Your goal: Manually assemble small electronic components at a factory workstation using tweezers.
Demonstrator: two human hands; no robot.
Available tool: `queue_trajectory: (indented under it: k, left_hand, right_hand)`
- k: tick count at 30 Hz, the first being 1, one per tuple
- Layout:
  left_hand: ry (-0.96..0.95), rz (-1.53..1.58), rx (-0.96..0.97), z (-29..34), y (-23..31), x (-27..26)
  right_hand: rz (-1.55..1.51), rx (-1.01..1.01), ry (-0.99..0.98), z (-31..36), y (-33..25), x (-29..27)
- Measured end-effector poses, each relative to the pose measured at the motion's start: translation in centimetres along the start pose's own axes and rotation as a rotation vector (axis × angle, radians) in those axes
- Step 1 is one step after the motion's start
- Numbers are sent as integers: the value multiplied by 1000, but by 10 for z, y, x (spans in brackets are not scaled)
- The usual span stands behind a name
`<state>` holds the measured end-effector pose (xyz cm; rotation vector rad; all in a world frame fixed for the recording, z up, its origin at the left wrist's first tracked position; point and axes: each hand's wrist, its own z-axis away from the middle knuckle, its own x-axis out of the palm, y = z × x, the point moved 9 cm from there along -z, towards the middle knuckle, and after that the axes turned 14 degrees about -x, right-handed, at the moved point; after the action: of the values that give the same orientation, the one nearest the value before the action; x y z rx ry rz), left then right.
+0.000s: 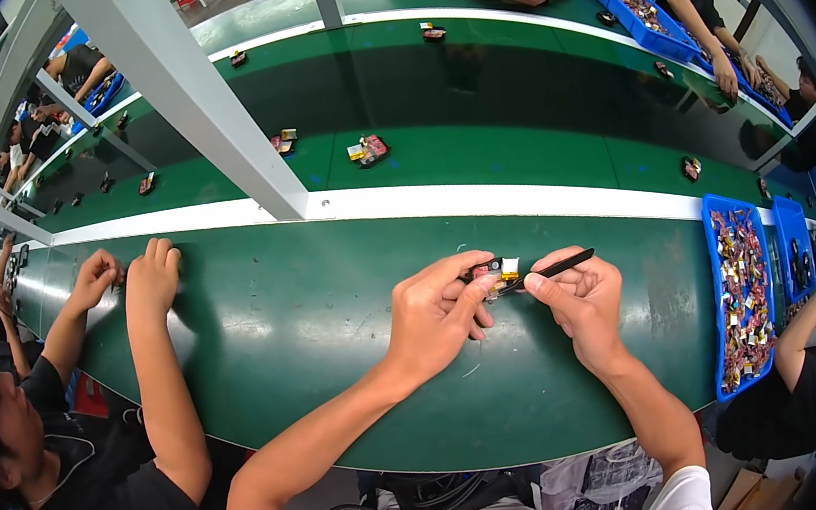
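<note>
My left hand (433, 315) pinches a small black electronic assembly (482, 271) between thumb and fingers, above the green bench. On the assembly a reddish patch shows, along with a small white-and-yellow part (510, 267) at its right side. Black tweezers (566, 264) are gripped in my right hand (583, 304), their thin end angled left to the lower edge of the assembly. Whether the tips touch it is too small to tell.
A blue tray (715, 296) heaped with small parts stands to my right. Beyond a white rail (483, 204), similar assemblies (369, 151) lie along a green conveyor belt (518, 157). A grey post (178, 90) rises ahead left. Co-workers sit on both sides and opposite.
</note>
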<state>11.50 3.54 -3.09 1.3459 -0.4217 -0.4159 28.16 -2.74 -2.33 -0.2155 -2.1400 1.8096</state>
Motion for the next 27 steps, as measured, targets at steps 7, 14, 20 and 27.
queue_trajectory:
  k: [7,14,20,27]
  left_hand:
    - [11,-11,40,1,5,1]
    - [11,-42,111,2,9,2]
    - [11,-49,128,3,9,1]
    - [-26,-48,79,-1,5,1]
  right_hand:
    - [1,-4,-2,-2,-1,0]
    - [1,53,-20,-5,2,-2]
    - [17,49,-17,-5,-1,1]
    - [-58,37,-38,-4,2,2]
